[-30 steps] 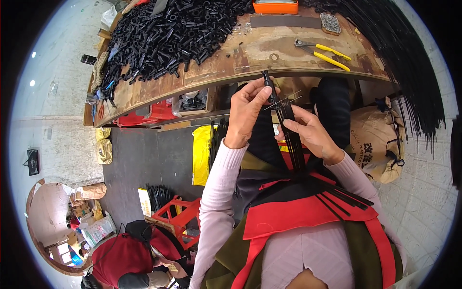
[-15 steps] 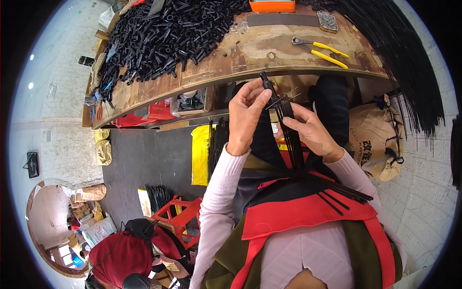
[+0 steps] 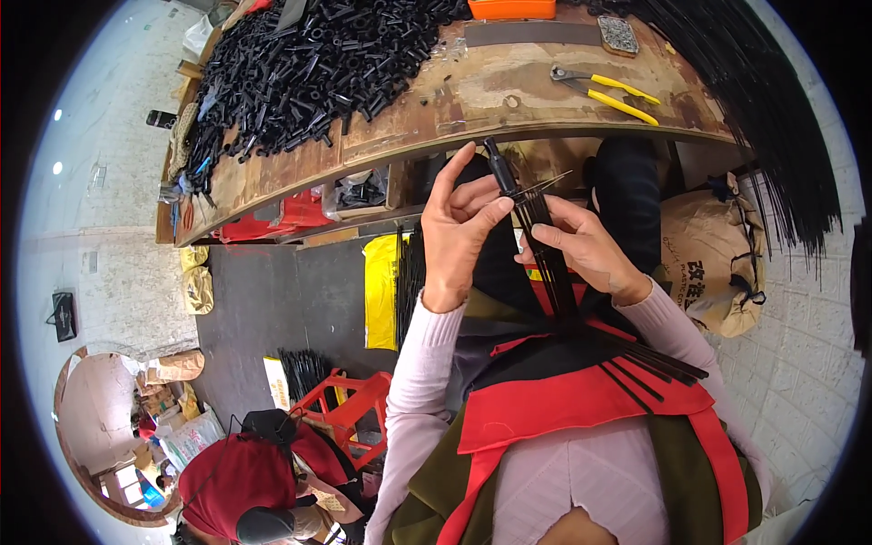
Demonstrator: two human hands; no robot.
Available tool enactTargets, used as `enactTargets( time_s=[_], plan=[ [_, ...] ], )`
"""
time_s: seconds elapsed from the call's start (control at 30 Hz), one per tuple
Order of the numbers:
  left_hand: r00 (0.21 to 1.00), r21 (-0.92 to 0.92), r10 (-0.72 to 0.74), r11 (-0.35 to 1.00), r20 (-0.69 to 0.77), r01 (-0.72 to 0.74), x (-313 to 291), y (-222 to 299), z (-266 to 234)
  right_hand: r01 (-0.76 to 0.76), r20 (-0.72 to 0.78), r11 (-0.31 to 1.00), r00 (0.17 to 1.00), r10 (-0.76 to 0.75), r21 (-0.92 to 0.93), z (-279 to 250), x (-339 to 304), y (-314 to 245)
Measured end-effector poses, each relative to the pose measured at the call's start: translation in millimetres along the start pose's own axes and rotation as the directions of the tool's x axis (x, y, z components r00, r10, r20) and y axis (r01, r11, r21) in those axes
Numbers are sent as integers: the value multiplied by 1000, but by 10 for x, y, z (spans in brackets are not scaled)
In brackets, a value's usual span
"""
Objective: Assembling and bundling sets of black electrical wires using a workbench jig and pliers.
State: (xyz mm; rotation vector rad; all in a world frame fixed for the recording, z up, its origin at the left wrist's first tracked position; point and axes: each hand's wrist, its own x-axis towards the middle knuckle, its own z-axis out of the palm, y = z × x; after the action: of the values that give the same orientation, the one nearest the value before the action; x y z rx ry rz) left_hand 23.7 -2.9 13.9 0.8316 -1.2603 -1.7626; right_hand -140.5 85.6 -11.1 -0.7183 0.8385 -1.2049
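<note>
My left hand [image 3: 457,232] has its index finger stretched up. Its thumb and other fingers close at the lower end of a black plastic fitting [image 3: 498,165], which tilts up and to the left. Against my lap stands a bundle of thin black rods [image 3: 550,268], with my right hand [image 3: 586,243] closed around its upper part. The fitting sits at the top of this bundle; whether a rod is inside it is hidden. A few fine, light wire-like ends stick out to the right there. More black rods [image 3: 649,359] lie across my red and black apron [image 3: 581,413].
The wooden bench [image 3: 509,91] carries a heap of black plastic fittings [image 3: 318,68], yellow-handled pliers [image 3: 609,94] and an orange container [image 3: 512,9]. Long black rods [image 3: 772,127] overhang its right end. A sack [image 3: 704,263] stands at right. Another person [image 3: 238,481] is at lower left.
My left index finger has lifted off the fitting and straightened. The left thumb has slid down to the fitting's lower end. My right hand still grips the bundle.
</note>
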Motion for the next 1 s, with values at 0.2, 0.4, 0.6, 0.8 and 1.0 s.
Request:
enactTargets(
  time_s=[0.2,0.4,0.6,0.8,1.0],
  plan=[
    [986,-286,-19,956,164,66,97,-222,-125,-29,24,996,999,27,86,-31,17,32],
    [937,-485,-60,843,344,232,205,-354,-172,6,51,996,999,-11,89,-36,41,8],
    [956,-304,-102,934,274,187,141,-246,-219,11,97,992,995,-23,125,-47,80,90],
    [987,-284,-56,954,150,97,121,-219,-123,23,24,995,999,-26,100,-51,61,81],
    [968,-389,-107,901,226,191,101,-208,-108,17,39,993,999,-21,118,-54,71,71]
  ],
)
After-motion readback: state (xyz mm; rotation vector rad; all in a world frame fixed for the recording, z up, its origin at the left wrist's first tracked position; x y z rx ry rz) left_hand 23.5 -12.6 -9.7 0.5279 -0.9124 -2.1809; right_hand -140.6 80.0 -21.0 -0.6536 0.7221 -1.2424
